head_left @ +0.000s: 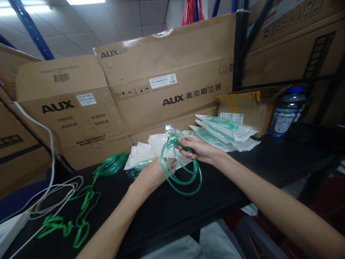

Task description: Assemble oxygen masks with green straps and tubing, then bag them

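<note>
My right hand (194, 146) is closed around a looped coil of green tubing (185, 194), which hangs in front of my left hand. A clear plastic oxygen mask (172, 131) shows at the top of the coil. My left hand (157, 169) is behind the loops, over white pouches (159, 144) on the black table. Its fingers are mostly hidden, so what it grips, if anything, is unclear. To the right lie several white and clear pouches (229, 131) with green tubing inside.
On the left lie a green tubing coil (113, 163), tangled green ties (86, 201) and white cables (52, 158). Large cartons (172, 75) stand along the back of the table (215, 205). A blue-capped bottle (287, 113) stands right, beside a small opened carton (261, 111).
</note>
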Available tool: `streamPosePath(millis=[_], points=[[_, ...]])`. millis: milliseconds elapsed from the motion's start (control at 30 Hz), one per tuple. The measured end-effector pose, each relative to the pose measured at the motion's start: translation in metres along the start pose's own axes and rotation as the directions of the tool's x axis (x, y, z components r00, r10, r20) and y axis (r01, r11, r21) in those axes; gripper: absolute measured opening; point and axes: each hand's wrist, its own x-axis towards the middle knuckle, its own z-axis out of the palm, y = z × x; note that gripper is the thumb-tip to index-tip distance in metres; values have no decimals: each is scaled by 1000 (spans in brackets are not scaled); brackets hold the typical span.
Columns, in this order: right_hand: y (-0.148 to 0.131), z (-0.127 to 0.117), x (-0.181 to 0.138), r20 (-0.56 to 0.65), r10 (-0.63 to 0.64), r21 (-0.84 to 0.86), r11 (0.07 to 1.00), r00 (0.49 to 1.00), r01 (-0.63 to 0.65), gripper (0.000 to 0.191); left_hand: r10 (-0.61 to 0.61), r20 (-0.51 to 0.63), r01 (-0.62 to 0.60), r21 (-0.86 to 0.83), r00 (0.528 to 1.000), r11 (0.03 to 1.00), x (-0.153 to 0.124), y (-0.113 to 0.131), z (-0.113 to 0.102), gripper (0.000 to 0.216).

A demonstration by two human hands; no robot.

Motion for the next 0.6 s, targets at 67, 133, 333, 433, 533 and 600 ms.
streamPosePath(millis=[67, 133, 333, 433, 533, 600], points=[[0, 0, 0, 3, -5, 3, 1000, 1000, 5, 38, 27, 26, -28, 31, 999, 999, 0, 1, 0, 34], [0, 1, 0, 4, -10, 6, 1000, 1000, 10, 38, 33, 41, -36, 67, 999, 997, 1, 2, 2, 38], [-1, 2, -1, 25, -19, 13, 1000, 1000, 19, 40, -83, -14, 84, 172, 996, 982, 8, 2, 4, 21], [-5, 2, -3, 43, -26, 14, 1000, 999, 26, 42, -148, -110, 167, 187, 983, 968, 11, 2, -1, 17], [-7, 8, -10, 56, -37, 11, 999, 998, 36, 44, -200, -207, 238, 179, 958, 955, 10, 4, -9, 19], [-7, 15, -19, 70, -32, 2, 999, 997, 32, 43, -210, -245, 254, 162, 946, 954, 8, 5, -13, 18]])
